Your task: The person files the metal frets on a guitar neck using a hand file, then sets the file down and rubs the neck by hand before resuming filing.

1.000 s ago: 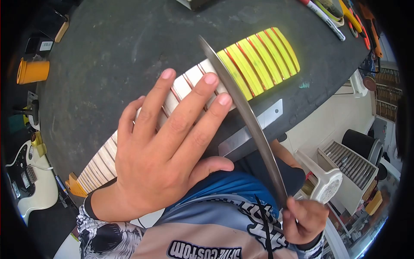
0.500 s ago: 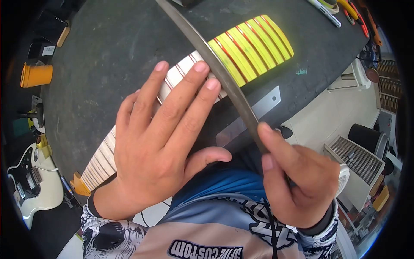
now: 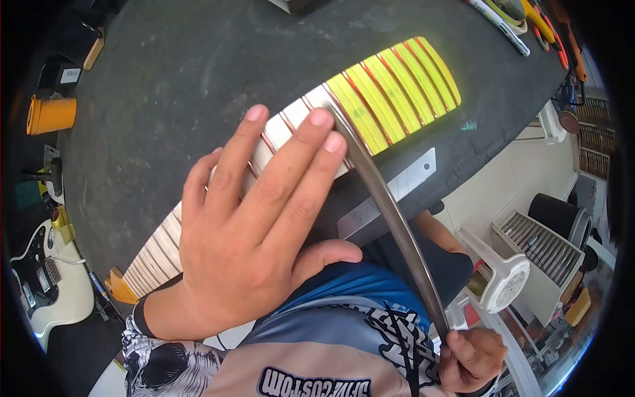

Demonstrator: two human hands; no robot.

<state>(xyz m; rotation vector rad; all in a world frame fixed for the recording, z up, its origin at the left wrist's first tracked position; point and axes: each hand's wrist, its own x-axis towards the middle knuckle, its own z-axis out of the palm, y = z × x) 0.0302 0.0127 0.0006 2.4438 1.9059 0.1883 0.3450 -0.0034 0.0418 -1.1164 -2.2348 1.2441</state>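
A guitar neck (image 3: 155, 255) lies slantwise on the dark work mat, its fretboard up with metal frets across it. The middle stretch is whitish, and the wide far end (image 3: 397, 92) is bright yellow between the frets. Flat on the whitish stretch lies my left hand (image 3: 248, 218), fingers spread and thumb out to the side. My right hand (image 3: 473, 360), low at the right near my body, is closed round the near end of a long narrow metal file (image 3: 400, 228). The file's far tip rests at a fret beside my left fingertips.
A flat metal strip with a hole (image 3: 413, 175) lies beside the neck. An orange cup (image 3: 51, 114) and a white electric guitar body (image 3: 73, 284) are at the left. Markers (image 3: 499, 26) and scissors (image 3: 539, 20) lie top right; a white stool (image 3: 506, 284) stands lower right.
My right hand has drawn the file down and toward my body, so its far end has slid back across the neck. My left hand stays on the neck.
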